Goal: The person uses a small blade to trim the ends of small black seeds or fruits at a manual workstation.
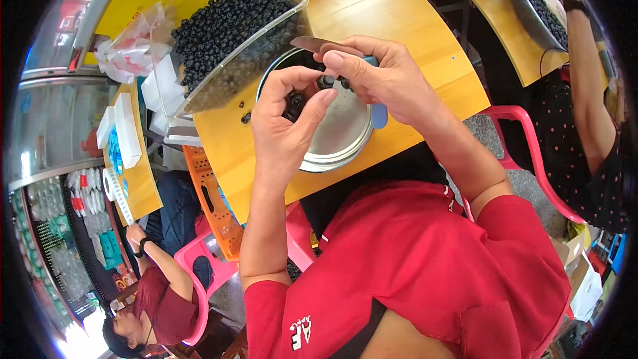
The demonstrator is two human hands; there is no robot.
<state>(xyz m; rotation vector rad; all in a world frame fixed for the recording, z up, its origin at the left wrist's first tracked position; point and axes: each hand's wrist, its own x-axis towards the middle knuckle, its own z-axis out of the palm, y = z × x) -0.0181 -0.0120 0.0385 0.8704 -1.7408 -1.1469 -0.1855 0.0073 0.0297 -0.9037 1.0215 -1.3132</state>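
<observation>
My left hand [282, 110] pinches a small black round part [325, 82] between thumb and forefinger. More black parts [293, 104] show within the curl of that hand. My right hand [392, 83] grips a knife [316, 44], its blade pointing left above the pinched part. The right thumb and fingertips come close to the left fingers, and another small dark piece shows there. Both hands are over a round metal basin [345, 155] with a pale inside. Blue pieces [379, 116] show at the basin's right side, partly behind my right hand.
A clear plastic bin [297, 6] heaped with black parts [226, 30] stands left on the wooden table [379, 0]. Two loose parts [246, 118] lie beside it. A plastic bag [136, 53] and orange crate [211, 206] are left. Other people sit left and right, one near a bowl [531, 16].
</observation>
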